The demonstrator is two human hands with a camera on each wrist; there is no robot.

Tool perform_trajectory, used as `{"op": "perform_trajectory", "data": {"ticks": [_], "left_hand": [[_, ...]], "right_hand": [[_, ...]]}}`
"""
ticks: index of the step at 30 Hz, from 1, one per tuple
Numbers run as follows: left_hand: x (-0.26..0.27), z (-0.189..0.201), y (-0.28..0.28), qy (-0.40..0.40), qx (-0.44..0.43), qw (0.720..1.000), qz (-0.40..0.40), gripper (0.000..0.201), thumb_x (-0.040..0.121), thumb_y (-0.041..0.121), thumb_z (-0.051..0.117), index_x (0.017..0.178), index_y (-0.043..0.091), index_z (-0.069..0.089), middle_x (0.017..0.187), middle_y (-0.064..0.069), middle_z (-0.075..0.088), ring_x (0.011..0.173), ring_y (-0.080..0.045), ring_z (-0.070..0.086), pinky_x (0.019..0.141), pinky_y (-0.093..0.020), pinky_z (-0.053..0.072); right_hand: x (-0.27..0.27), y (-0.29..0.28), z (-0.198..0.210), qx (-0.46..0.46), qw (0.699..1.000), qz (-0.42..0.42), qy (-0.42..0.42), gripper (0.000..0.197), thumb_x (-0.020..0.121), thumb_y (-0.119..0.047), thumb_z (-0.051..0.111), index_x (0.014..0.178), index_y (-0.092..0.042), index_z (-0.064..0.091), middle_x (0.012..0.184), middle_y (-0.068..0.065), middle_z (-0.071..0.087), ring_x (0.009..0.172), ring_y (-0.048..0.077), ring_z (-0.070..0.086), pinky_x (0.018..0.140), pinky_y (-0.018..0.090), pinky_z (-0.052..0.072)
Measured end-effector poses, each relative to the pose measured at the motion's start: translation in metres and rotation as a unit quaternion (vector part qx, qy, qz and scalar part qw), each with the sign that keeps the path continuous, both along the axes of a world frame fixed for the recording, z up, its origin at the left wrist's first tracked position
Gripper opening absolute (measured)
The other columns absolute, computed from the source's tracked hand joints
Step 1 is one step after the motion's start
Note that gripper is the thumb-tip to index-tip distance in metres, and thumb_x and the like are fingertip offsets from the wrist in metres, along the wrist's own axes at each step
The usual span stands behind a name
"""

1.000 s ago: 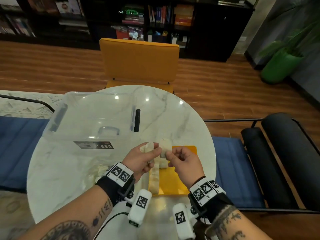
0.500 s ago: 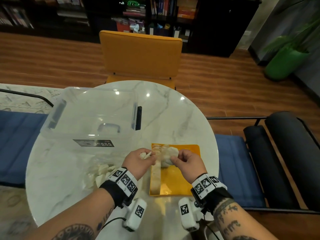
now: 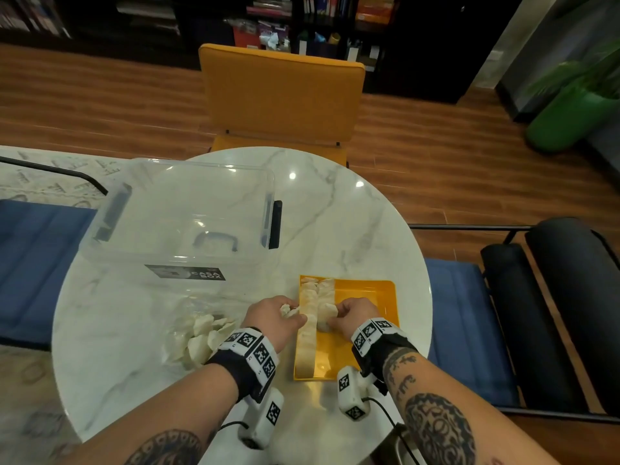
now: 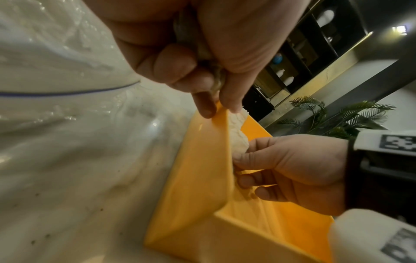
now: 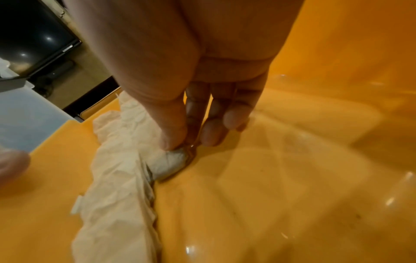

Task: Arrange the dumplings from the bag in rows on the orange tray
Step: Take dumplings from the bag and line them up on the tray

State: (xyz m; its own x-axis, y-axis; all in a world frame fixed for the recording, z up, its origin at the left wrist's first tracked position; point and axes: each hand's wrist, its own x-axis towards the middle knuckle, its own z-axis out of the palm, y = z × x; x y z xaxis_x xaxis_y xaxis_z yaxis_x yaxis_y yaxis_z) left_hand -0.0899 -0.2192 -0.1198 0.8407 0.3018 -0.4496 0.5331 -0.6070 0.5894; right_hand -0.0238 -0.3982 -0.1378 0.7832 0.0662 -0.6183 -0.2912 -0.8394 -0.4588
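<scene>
The orange tray (image 3: 365,297) lies on the marble table with a row of pale dumplings (image 3: 308,327) along its left side and a shorter second row (image 3: 327,287) beside it. My right hand (image 3: 335,317) pinches a dumpling (image 5: 171,162) between thumb and fingers, low on the tray floor (image 5: 292,178) against the left row (image 5: 117,178). My left hand (image 3: 295,313) is curled round another dumpling (image 4: 211,74) at the tray's left rim (image 4: 202,169). The clear bag (image 3: 198,337) with several dumplings lies left of my left wrist.
A clear plastic box (image 3: 188,213) labelled CASA BOX stands at the back left of the round table (image 3: 352,229). An orange chair (image 3: 281,92) is behind the table, a black padded chair (image 3: 553,297) to the right and a green pot (image 3: 567,119) on the floor.
Both hands have come down from above the table to the tray. The right hand has lowered its dumpling onto the tray floor beside the left row.
</scene>
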Motion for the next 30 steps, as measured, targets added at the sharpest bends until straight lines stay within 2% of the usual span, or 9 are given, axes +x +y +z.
{"op": "perform_trajectory", "data": {"ticks": [5,10,16,19,21,22,25,27,30], "left_hand": [[-0.001,-0.002,0.002,0.007,-0.008,1.000,-0.002,0.039,0.082,0.048,0.071,0.117,0.032,0.066,0.119,0.000,0.067,0.107,-0.017,0.062,0.081,-0.022,0.043],[-0.001,-0.001,0.001,0.005,-0.013,1.000,0.005,0.034,0.081,0.047,0.072,0.112,0.032,0.067,0.111,0.001,0.068,0.088,-0.011,0.054,0.077,-0.022,0.042],[0.000,0.002,0.000,0.005,-0.005,1.000,0.003,0.030,0.081,0.047,0.072,0.105,0.032,0.065,0.098,0.007,0.058,0.086,-0.011,0.052,0.074,-0.023,0.040],[0.000,0.007,0.001,-0.002,-0.022,1.000,0.016,0.028,0.079,0.047,0.073,0.098,0.031,0.059,0.094,0.009,0.060,0.080,-0.009,0.053,0.064,-0.024,0.039],[0.000,0.011,0.001,-0.009,-0.073,0.997,0.031,0.029,0.082,0.047,0.070,0.099,0.027,0.056,0.088,0.008,0.063,0.075,-0.007,0.055,0.058,-0.023,0.040],[0.001,0.014,0.000,-0.013,-0.134,0.990,0.050,0.029,0.086,0.045,0.066,0.102,0.024,0.056,0.084,0.005,0.067,0.070,-0.010,0.056,0.057,-0.024,0.042],[0.004,0.027,-0.005,-0.018,-0.332,0.937,0.106,0.020,0.095,0.032,0.057,0.102,0.014,0.056,0.083,-0.005,0.075,0.055,-0.018,0.052,0.047,-0.025,0.037],[0.002,0.035,-0.009,-0.032,-0.399,0.910,0.106,0.015,0.096,0.029,0.057,0.097,0.014,0.058,0.083,-0.010,0.073,0.051,-0.018,0.051,0.043,-0.022,0.030],[0.002,0.044,-0.014,-0.052,-0.448,0.887,0.096,0.020,0.093,0.036,0.061,0.097,0.016,0.064,0.080,-0.008,0.067,0.052,-0.016,0.053,0.040,-0.020,0.027]], "right_hand": [[0.004,0.005,-0.005,-0.020,1.000,-0.014,-0.008,0.019,0.077,-0.027,0.080,0.074,-0.025,0.061,0.078,-0.007,0.063,0.071,0.010,0.057,0.055,0.022,0.041],[0.005,0.006,-0.005,-0.034,0.999,-0.026,-0.002,0.022,0.073,-0.028,0.083,0.082,-0.023,0.063,0.082,-0.005,0.065,0.071,0.009,0.058,0.055,0.022,0.042],[0.010,0.007,0.001,-0.058,0.998,0.001,0.016,0.027,0.072,-0.030,0.084,0.089,-0.022,0.064,0.089,-0.003,0.065,0.075,0.012,0.059,0.057,0.023,0.044],[0.010,0.004,0.012,-0.054,0.998,0.005,0.014,0.026,0.074,-0.029,0.082,0.091,-0.023,0.064,0.091,-0.003,0.065,0.081,0.013,0.060,0.062,0.024,0.045],[0.008,0.002,0.021,-0.046,0.999,0.015,-0.002,0.022,0.078,-0.029,0.079,0.093,-0.022,0.064,0.092,-0.003,0.065,0.081,0.014,0.060,0.062,0.024,0.045],[0.007,0.002,0.027,-0.033,0.999,0.022,-0.012,0.020,0.081,-0.030,0.076,0.093,-0.021,0.064,0.091,-0.003,0.065,0.079,0.013,0.060,0.060,0.023,0.045],[-0.003,0.002,0.045,0.060,0.996,0.041,-0.046,0.010,0.088,-0.032,0.068,0.090,-0.023,0.064,0.088,-0.001,0.070,0.076,0.016,0.065,0.062,0.026,0.049],[-0.012,0.004,0.062,0.165,0.983,0.038,-0.072,0.007,0.091,-0.030,0.066,0.087,-0.024,0.064,0.088,-0.001,0.072,0.076,0.015,0.067,0.066,0.027,0.051],[-0.024,0.007,0.085,0.272,0.956,0.027,-0.107,0.003,0.093,-0.027,0.066,0.095,-0.029,0.067,0.087,-0.009,0.070,0.072,0.001,0.063,0.063,0.018,0.045]]}}
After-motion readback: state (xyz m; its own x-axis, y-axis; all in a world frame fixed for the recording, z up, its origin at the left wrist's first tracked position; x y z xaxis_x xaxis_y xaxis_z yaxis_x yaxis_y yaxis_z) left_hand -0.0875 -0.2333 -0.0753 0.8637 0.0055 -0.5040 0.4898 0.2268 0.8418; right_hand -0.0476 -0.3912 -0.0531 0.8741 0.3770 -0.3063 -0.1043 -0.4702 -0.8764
